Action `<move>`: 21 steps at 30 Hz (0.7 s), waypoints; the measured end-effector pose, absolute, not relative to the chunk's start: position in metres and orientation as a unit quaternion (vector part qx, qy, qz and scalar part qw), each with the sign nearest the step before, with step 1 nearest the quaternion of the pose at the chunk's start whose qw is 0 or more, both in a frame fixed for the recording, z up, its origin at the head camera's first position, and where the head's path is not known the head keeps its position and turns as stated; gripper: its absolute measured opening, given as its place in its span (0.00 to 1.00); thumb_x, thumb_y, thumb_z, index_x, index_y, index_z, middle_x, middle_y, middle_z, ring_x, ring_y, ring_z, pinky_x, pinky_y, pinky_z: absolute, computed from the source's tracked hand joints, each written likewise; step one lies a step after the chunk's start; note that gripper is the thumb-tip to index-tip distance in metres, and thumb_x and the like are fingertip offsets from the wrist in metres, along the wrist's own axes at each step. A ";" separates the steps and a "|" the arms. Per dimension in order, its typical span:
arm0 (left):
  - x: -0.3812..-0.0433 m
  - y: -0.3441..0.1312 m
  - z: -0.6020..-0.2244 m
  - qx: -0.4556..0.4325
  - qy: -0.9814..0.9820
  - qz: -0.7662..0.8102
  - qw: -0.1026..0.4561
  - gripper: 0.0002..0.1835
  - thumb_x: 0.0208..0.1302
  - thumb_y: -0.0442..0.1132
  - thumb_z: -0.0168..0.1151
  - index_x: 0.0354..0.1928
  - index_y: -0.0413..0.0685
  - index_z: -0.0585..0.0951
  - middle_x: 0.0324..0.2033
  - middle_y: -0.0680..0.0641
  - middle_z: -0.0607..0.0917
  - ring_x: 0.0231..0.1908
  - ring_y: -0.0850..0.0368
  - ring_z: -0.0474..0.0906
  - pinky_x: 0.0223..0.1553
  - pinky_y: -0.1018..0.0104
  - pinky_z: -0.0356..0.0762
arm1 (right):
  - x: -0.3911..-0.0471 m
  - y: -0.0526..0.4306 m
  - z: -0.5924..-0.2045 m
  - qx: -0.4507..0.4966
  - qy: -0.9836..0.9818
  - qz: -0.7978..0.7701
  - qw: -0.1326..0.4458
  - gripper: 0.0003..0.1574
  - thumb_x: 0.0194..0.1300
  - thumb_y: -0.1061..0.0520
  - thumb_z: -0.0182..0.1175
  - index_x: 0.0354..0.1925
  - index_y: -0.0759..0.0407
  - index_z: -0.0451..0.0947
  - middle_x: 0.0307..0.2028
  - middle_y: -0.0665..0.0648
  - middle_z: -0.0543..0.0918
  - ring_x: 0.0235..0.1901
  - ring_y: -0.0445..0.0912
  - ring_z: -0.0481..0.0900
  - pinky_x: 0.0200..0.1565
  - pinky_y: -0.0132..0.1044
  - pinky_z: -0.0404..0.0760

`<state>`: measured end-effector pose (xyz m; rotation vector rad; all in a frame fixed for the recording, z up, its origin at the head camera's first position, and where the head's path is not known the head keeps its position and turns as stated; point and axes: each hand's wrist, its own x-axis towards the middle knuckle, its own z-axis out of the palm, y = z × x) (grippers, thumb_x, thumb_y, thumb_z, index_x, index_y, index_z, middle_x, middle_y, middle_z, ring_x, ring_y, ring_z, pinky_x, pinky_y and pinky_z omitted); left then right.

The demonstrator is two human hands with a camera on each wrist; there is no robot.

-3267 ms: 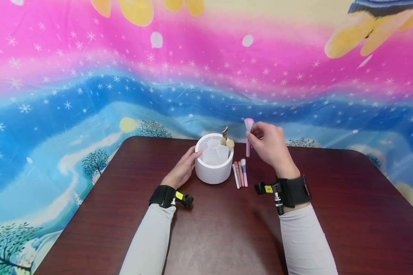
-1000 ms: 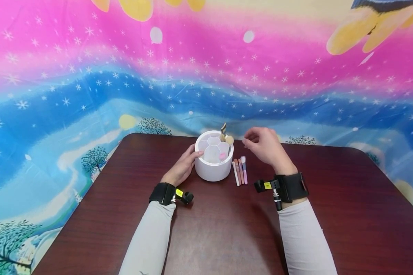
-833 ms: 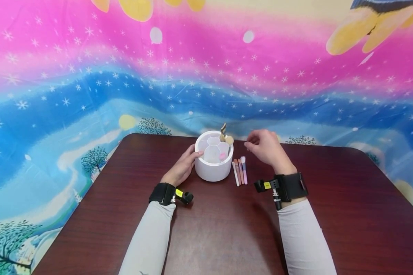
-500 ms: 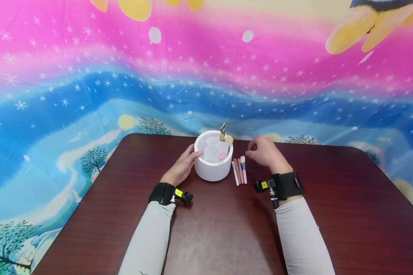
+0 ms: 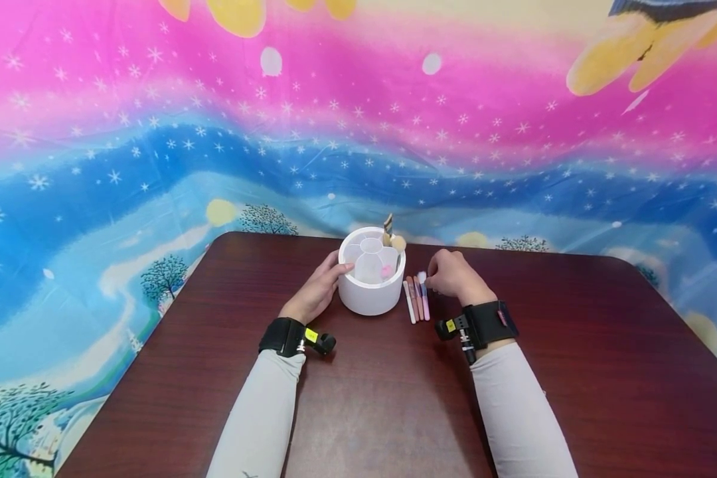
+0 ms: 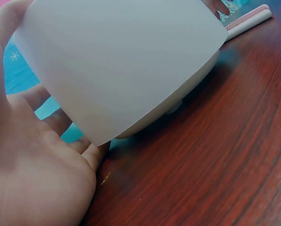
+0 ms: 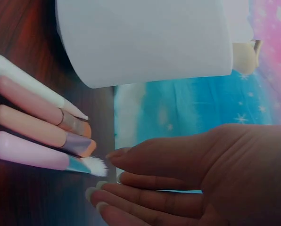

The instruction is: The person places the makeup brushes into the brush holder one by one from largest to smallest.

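Observation:
A round white divided holder [image 5: 370,299] stands on the table, and my left hand [image 5: 312,293] holds its left side, thumb on the rim. Beside it on the right several makeup brushes lie in a row: a white one [image 7: 29,80], a rose one [image 7: 34,101], a peach one [image 7: 32,125] and a pink-handled brush [image 7: 34,150] with pale bristles. My right hand [image 5: 454,273] is at the bristle end of the pink-handled brush, with thumb and fingers apart and nothing gripped between them. Inside the holder show a fluffy tan brush [image 5: 398,243] and a pink brush tip [image 5: 387,271].
A dark reddish wooden table [image 5: 370,411] carries everything. Behind its far edge hangs a colourful snow-scene cloth [image 5: 358,146]. A gold-and-dark striped piece [image 5: 388,223] sticks up above the holder's back rim.
The pink-tipped brush has gone from my right hand into the holder. My right hand has since come down toward the brushes on the table. The left hand stays on the holder.

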<state>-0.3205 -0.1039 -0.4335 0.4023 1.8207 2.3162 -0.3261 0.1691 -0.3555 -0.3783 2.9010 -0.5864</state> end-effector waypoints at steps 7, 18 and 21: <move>-0.319 -0.105 -0.433 0.134 0.609 0.777 0.088 0.33 0.61 0.48 0.59 0.67 0.55 0.60 0.64 0.49 0.62 0.63 0.60 0.55 0.66 0.56 0.45 | -0.326 0.166 -0.362 -0.117 0.972 -0.185 0.085 0.12 0.58 0.61 0.61 0.19 0.63 0.78 0.12 0.52 0.70 0.16 0.47 0.68 0.20 0.38 0.68; -0.320 -0.107 -0.431 0.141 0.618 0.766 0.104 0.31 0.67 0.43 0.53 0.69 0.52 0.56 0.65 0.48 0.59 0.64 0.59 0.53 0.66 0.56 0.46 | -0.329 0.163 -0.369 -0.112 0.974 -0.168 0.102 0.18 0.53 0.67 0.57 0.12 0.54 0.65 0.12 0.49 0.58 0.13 0.43 0.60 0.18 0.35 0.62; -0.320 -0.107 -0.431 0.140 0.621 0.764 0.106 0.31 0.67 0.43 0.53 0.70 0.52 0.55 0.66 0.48 0.59 0.64 0.59 0.53 0.66 0.57 0.46 | -0.330 0.164 -0.370 -0.108 0.975 -0.164 0.103 0.19 0.52 0.67 0.56 0.12 0.53 0.64 0.11 0.49 0.57 0.13 0.43 0.59 0.18 0.35 0.61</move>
